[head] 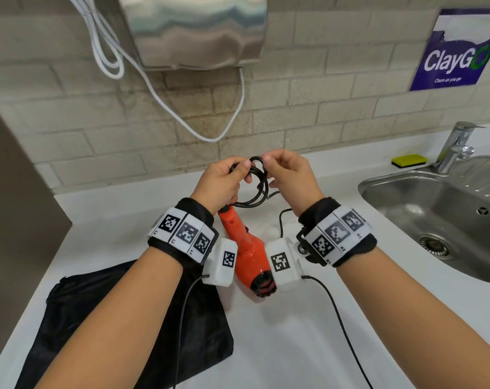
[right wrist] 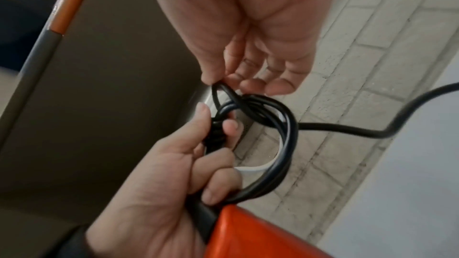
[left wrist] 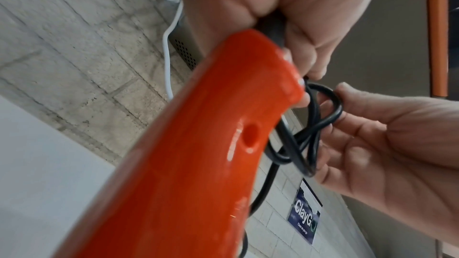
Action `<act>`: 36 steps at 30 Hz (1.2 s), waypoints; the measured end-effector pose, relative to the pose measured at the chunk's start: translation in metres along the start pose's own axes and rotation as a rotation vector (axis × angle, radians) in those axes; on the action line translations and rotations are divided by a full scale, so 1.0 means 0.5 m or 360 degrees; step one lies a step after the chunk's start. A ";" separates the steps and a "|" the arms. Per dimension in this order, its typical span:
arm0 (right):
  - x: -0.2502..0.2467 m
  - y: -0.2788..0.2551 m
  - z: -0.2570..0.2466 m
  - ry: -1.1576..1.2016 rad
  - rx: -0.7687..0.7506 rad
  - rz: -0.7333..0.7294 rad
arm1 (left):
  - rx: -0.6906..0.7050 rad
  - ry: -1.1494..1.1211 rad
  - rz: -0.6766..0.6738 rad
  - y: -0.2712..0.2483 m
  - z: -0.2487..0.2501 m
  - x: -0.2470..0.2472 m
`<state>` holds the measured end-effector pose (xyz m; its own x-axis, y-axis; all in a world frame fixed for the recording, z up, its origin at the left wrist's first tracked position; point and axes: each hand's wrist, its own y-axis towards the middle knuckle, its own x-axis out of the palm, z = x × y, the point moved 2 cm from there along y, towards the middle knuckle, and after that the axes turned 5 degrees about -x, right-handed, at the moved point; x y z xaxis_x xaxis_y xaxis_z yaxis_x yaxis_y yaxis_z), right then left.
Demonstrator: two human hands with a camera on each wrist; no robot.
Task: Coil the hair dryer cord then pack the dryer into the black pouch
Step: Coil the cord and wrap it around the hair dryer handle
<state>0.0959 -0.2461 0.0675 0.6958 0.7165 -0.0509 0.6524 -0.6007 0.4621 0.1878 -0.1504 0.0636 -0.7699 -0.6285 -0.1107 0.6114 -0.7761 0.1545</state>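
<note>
Dryer [head: 249,248], orange, hangs above my white counter [head: 294,346], its coiled cord [head: 252,186] gripped in my left hand [head: 221,183]; my right hand [head: 288,175] pinches one loop; black pouch [head: 131,327] lies flat, near left.

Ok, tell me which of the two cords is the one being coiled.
The black cord, looped between both hands above the orange dryer; the white cord hangs untouched on the wall.

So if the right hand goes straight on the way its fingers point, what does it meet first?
Probably the left hand: the right hand points leftward across the coiled cord it pinches. Depth is unclear.
</note>
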 end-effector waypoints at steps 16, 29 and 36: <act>0.009 -0.015 0.044 -0.0618 -0.0158 -0.0546 | -0.0020 0.0126 -0.0018 -0.010 0.004 0.007; -0.038 -0.005 0.026 -0.0699 -0.0118 -0.0044 | -0.0085 0.0193 0.0015 -0.008 0.001 -0.008; -0.006 -0.010 -0.042 -0.0552 -0.0438 0.0027 | 0.0041 0.0500 -0.0231 -0.018 0.018 0.008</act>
<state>0.0842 -0.2378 0.0841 0.7961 0.5177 -0.3134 0.5681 -0.4608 0.6818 0.1775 -0.1453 0.0708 -0.7520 -0.5001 -0.4294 0.4919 -0.8594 0.1396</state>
